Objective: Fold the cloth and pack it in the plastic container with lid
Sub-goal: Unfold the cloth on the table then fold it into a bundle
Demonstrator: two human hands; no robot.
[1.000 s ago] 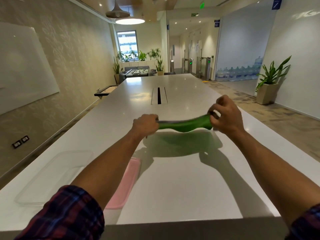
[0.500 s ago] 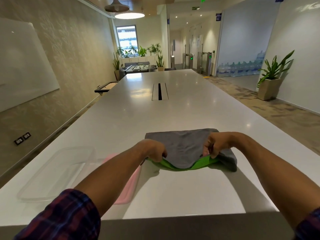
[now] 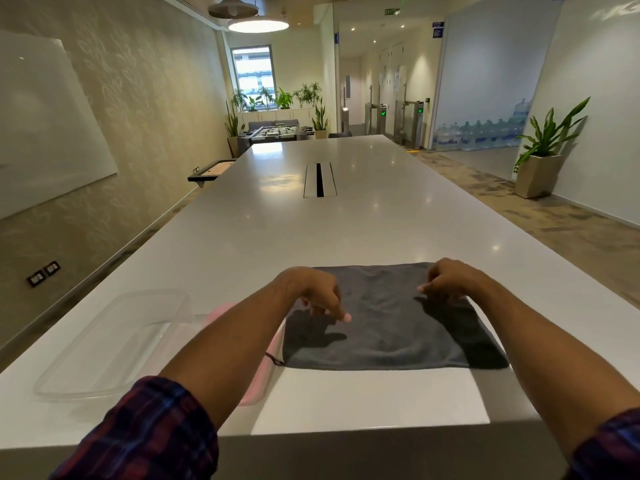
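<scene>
A long white table [image 3: 346, 216] runs from the near edge toward a far lounge with potted plants, a recessed cable slot [image 3: 319, 180] set along its centre line. Spread flat on its near end lies a grey cloth [image 3: 391, 327], roughly square, its near hem parallel to the table edge and a small dark loop showing at its near left corner. To the left of the cloth sits a clear plastic container [image 3: 114, 344], open and lying on the tabletop, with a pink lid [image 3: 266, 375] between container and cloth, mostly hidden under the person's left forearm. Both arms, in rolled plaid sleeves [image 3: 145, 434], reach over the cloth. The left hand [image 3: 311, 292] hovers above the cloth's left side, fingers loosely curled and pointing down, gripping nothing. The right hand [image 3: 446, 278] hangs over the far right corner, fingers likewise curled and holding nothing; whether its fingertips touch the fabric cannot be told. A green EXIT sign [image 3: 392, 11] hangs from the ceiling at the far end.
</scene>
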